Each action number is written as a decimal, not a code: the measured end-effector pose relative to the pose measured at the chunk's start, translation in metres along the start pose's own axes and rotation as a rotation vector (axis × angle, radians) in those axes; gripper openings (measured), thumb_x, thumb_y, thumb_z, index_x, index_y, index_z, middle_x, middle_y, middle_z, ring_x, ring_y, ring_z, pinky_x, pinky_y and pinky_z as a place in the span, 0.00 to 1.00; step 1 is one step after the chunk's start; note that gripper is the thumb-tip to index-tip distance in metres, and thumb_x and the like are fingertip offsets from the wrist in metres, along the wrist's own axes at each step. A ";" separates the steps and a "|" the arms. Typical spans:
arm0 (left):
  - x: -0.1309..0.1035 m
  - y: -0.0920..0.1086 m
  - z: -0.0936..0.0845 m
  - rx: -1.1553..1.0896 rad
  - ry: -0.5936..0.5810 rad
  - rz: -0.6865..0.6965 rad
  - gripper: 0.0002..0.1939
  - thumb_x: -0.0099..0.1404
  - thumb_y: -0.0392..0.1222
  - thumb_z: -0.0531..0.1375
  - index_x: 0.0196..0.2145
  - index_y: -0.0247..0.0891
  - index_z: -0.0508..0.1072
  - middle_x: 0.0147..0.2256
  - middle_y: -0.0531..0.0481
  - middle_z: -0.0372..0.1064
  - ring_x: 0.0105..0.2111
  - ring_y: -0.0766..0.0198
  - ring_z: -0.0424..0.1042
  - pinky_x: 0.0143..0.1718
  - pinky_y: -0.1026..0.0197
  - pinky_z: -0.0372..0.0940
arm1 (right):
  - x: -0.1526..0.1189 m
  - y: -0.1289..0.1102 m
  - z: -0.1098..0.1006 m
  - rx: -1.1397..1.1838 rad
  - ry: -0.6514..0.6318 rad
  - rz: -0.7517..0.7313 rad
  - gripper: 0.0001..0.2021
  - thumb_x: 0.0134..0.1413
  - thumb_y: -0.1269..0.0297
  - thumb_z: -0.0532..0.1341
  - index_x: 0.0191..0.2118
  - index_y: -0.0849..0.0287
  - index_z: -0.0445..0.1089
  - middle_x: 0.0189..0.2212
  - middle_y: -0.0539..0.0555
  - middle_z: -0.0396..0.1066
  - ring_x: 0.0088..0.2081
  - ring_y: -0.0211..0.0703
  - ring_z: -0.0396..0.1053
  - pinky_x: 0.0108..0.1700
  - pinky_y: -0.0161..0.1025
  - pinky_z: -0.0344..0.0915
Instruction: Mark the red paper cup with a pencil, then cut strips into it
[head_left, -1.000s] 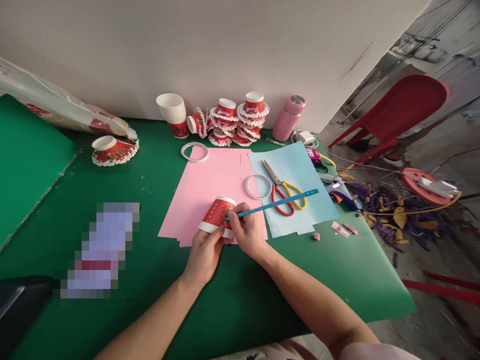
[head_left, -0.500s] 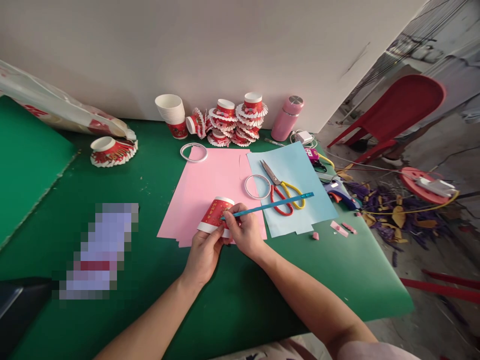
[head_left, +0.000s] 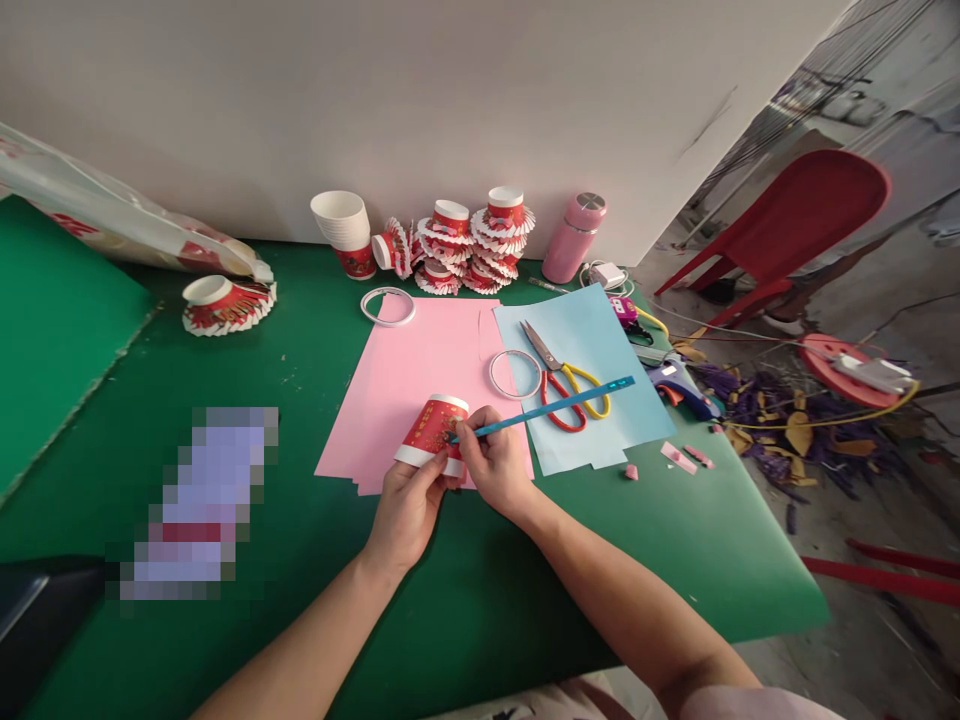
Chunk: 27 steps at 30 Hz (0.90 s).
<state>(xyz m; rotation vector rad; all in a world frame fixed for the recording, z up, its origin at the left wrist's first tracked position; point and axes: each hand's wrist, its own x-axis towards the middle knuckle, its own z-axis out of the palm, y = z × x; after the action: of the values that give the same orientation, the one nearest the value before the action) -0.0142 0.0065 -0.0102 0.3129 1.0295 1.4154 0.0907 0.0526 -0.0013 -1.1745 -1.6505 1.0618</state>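
My left hand [head_left: 409,508] is closed on a red paper cup [head_left: 427,428] with white bands at both ends, tilted over the pink sheets [head_left: 420,345]. In my right hand [head_left: 491,465] is a slim blue pencil [head_left: 551,408], its lower end against the cup's printed side and its other end pointing up to the right. Scissors [head_left: 559,370] with one red and one yellow handle lie on blue paper [head_left: 577,455]. Beside them is a roll of white tape [head_left: 491,375]; a second tape roll [head_left: 362,303] rests on the pink paper's far edge.
Along the wall stand stacked cups [head_left: 341,225], fringe-cut red cups [head_left: 504,235] and a pink flask [head_left: 574,240]. Another fringe-cut cup [head_left: 210,295] sits at left. A glue gun [head_left: 682,388] and cables lie at the table's right edge. A red chair [head_left: 810,230] stands beyond.
The pencil's tip has shifted slightly right along the cup, and my right hand has moved a little the same way. My left hand and the cup stay nearly still.
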 end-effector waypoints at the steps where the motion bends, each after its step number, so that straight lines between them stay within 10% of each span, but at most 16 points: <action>1: 0.000 0.000 0.000 0.001 0.002 0.000 0.14 0.49 0.41 0.69 0.34 0.34 0.77 0.29 0.48 0.73 0.28 0.66 0.69 0.27 0.65 0.65 | 0.000 0.000 0.000 0.002 0.001 0.002 0.10 0.57 0.58 0.52 0.27 0.55 0.56 0.15 0.45 0.60 0.17 0.37 0.60 0.18 0.32 0.53; 27: 0.001 -0.002 0.000 -0.012 -0.033 0.027 0.14 0.52 0.40 0.68 0.38 0.36 0.78 0.29 0.49 0.73 0.27 0.66 0.69 0.27 0.65 0.64 | 0.001 -0.001 0.007 0.097 -0.033 0.070 0.11 0.57 0.55 0.54 0.29 0.55 0.58 0.15 0.46 0.64 0.15 0.37 0.62 0.16 0.32 0.56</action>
<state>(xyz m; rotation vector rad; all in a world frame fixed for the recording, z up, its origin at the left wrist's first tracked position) -0.0129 0.0071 -0.0125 0.3418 0.9928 1.4351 0.0840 0.0521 -0.0028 -1.1641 -1.5746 1.1974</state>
